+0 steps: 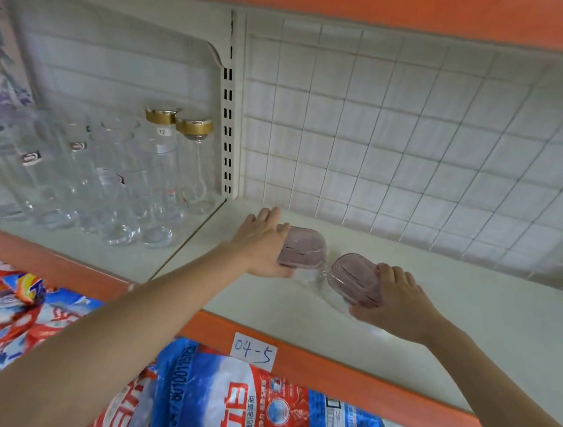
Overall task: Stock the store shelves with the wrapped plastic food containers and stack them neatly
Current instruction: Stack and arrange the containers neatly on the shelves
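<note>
pale shelf (386,292), each hand's grip curled round a wrapped pink container: left hand (263,242), right hand (399,298)

Both arms outstretched — left hand (263,242) and right hand (399,298) each curled in grip.

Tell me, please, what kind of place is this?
Most likely a shop aisle. The shelf has an orange edge with a handwritten tag reading 04-5, rows of glasses stand in the next bay, and detergent bags lie below.
</note>
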{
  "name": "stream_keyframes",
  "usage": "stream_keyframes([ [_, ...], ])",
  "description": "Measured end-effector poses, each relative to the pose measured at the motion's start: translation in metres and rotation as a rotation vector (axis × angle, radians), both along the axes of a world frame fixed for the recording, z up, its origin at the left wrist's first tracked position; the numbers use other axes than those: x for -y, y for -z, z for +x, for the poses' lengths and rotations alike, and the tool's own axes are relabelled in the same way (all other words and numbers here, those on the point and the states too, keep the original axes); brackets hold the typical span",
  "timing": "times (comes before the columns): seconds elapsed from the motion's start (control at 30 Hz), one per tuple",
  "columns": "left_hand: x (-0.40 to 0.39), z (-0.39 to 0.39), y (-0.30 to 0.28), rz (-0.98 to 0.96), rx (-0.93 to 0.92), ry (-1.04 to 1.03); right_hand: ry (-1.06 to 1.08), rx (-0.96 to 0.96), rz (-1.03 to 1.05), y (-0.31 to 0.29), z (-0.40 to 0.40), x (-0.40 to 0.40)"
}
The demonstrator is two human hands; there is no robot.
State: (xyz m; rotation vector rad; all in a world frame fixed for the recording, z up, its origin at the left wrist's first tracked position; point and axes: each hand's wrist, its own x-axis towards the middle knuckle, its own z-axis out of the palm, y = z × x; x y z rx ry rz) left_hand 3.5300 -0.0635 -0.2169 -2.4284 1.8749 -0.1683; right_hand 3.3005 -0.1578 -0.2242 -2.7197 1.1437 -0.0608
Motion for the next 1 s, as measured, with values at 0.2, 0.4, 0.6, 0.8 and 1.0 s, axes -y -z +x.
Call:
stream_keyframes([
  [0.2, 0.006, -0.012, -0.001, 0.062, -0.228, -0.059, 0.028, 0.027, -0.004, 0.004, 0.000, -0.009],
  [0.4, -0.006, -0.032, -0.008, 0.115, -0.320, -0.171, 0.090, -0.007, 0.014, 0.003, -0.004, -0.020],
  [0.6, -0.042, -0.048, -0.009, 0.105, -0.309, -0.220, 0.180, -0.046, 0.037, -0.008, -0.007, -0.042],
  [0.8, -0.080, -0.061, -0.030, 0.029, -0.177, -0.048, 0.139, -0.204, 0.172, -0.041, -0.014, -0.057],
  [1.0, -0.120, -0.074, -0.065, 0.247, -0.199, -0.032, -0.010, -0.273, 0.160, -0.071, -0.032, -0.088],
])
